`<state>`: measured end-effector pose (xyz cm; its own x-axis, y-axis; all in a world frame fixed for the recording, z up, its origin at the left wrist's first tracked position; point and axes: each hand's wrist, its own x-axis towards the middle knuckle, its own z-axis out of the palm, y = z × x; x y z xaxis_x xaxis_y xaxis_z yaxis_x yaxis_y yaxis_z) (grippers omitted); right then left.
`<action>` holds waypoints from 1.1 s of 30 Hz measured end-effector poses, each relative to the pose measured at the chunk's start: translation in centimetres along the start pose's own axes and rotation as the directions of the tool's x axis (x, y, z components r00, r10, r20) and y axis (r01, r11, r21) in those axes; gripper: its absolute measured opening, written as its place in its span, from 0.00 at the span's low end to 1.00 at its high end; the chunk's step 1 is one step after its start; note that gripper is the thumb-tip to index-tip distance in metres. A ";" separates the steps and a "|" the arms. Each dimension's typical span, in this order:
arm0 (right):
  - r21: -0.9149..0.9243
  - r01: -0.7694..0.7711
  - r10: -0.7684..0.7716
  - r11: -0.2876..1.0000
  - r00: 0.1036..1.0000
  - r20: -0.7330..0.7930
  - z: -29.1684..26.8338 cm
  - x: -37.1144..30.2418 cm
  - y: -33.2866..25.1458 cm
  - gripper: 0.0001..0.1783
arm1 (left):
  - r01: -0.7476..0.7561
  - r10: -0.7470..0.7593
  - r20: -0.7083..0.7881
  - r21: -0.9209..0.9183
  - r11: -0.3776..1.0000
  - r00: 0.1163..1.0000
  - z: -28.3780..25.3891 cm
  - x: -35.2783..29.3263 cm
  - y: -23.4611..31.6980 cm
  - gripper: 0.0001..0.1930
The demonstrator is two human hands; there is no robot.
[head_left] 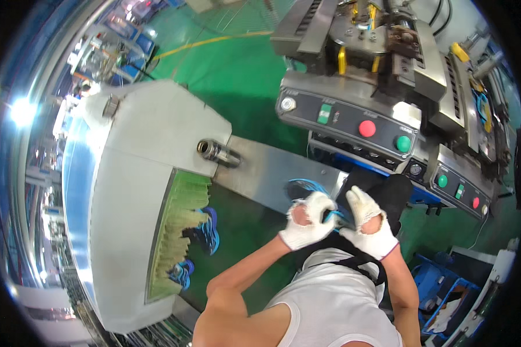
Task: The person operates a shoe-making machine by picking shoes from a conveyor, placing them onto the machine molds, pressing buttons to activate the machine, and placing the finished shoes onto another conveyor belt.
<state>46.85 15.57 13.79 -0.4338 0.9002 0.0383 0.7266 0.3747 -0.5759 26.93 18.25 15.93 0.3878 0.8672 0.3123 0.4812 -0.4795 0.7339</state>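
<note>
In front of my lap, a small blue and dark shoe piece shows between my two gloved hands; much of it is hidden and blurred. My left hand, in a white work glove, is curled round with its fingertips closed on the blue part. Opposite it, my right hand wears a matching glove; its fingers stretch forward, apart from the thumb, beside the piece. Just beyond the left hand, a blue and black shoe upper rests at the edge of the metal shelf.
At left stands a large pale machine housing with a green strip curtain; blue and black shoes poke out there. A metal cylinder lies at the shelf's far end. Ahead right, presses carry a button panel. A blue crate sits low right.
</note>
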 end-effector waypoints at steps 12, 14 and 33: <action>0.947 -0.249 0.931 0.203 0.349 -0.108 -5.9 -14.4 1.9 0.37 | -0.674 0.722 0.166 -0.266 0.689 0.672 7.6 20.7 13.4 0.26; 0.971 0.219 0.957 -0.096 0.290 0.030 -1.9 -17.5 0.6 0.39 | -0.671 0.696 0.159 -0.184 0.718 0.701 8.9 23.8 13.5 0.27; 0.919 0.373 0.991 -0.130 0.023 0.130 5.2 -24.8 12.7 0.26 | -0.336 0.312 0.137 0.232 0.913 0.940 41.0 58.7 13.3 0.13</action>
<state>64.06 -3.12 1.23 0.6408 0.3630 -0.6764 -0.7453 0.0829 -0.6616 88.33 57.25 19.31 0.6224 0.6475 0.4397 0.4909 -0.7605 0.4250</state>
